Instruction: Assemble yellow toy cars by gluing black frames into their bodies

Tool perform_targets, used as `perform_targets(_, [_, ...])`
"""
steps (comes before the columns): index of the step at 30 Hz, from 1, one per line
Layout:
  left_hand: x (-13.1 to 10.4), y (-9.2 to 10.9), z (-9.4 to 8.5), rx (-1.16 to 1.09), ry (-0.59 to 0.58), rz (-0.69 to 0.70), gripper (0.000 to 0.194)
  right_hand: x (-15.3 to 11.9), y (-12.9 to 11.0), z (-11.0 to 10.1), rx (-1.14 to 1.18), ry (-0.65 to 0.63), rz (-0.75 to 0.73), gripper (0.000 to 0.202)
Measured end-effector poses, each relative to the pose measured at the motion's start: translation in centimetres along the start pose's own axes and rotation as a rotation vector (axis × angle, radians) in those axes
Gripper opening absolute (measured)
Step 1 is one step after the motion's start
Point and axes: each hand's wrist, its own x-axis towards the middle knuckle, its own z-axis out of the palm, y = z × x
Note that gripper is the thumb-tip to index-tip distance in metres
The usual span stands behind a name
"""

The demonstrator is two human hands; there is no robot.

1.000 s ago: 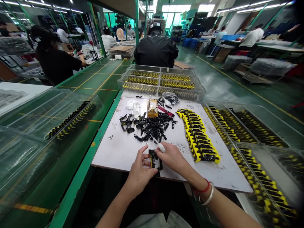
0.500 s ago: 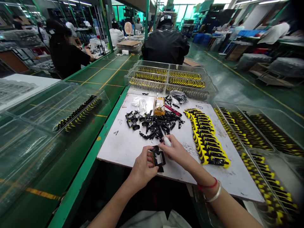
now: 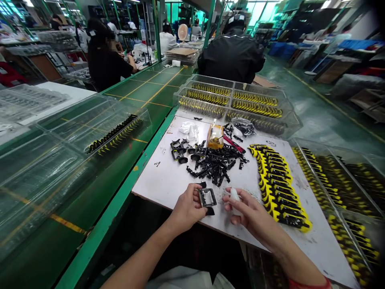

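Near the front edge of the white board (image 3: 162, 176), my left hand (image 3: 188, 206) grips a black frame-shaped part (image 3: 208, 197) between thumb and fingers. Just right of it, my right hand (image 3: 248, 206) holds a small white object (image 3: 234, 194) against its fingers, some of which are spread. The two hands are apart. Beyond them lies a heap of black parts (image 3: 215, 164), with several black ring-ended pieces (image 3: 182, 159) at its left. A row of yellow and black assemblies (image 3: 276, 184) lies to the right.
A yellow container (image 3: 215, 138), red tweezers (image 3: 234, 143) and crumpled white tissue (image 3: 191, 131) sit behind the heap. Filled clear trays (image 3: 231, 94) stand at the back and right. Left is a green belt (image 3: 120, 172) with another tray (image 3: 75, 148). A person in black (image 3: 231, 54) sits ahead.
The view has turned left, so the scene sits further right. My right hand has moved away from the black frame, its fingers loosened; the tool's thin shaft no longer shows. My left hand keeps the frame, now tilted differently.
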Motion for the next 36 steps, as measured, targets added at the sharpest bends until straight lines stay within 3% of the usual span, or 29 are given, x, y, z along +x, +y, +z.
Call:
perform_targets(5, [0.1,0.1,0.2,0.075,0.012,-0.003,0.055,0.0,0.7,-0.7,-0.134,-0.041,-0.142,0.044])
perform_targets(8, [0.1,0.2,0.3,0.100,0.015,0.003,0.054,-0.1,0.9,-0.6,-0.224,0.021,-0.269,0.042])
perform_targets(13, [0.1,-0.3,0.4,0.108,0.008,0.026,0.054,-0.4,0.7,0.4,-0.404,0.352,-0.416,0.036])
perform_targets(16, [0.0,-0.5,0.5,0.123,0.015,0.018,0.054,-0.6,0.5,0.8,-0.680,0.555,-0.644,0.032])
perform_targets(18, [0.0,-0.4,0.4,0.139,0.008,0.016,0.053,-0.6,0.5,1.0,-0.813,0.606,-0.793,0.029])
perform_targets(26, [0.0,-0.2,0.0,0.078,-0.045,0.011,0.051,-0.2,1.2,2.0,-0.921,0.491,-0.965,0.014])
perform_targets(36, [0.2,-0.3,-0.2,0.041,-0.051,0.021,0.055,0.4,1.3,2.7,-0.969,0.475,-0.949,0.016])
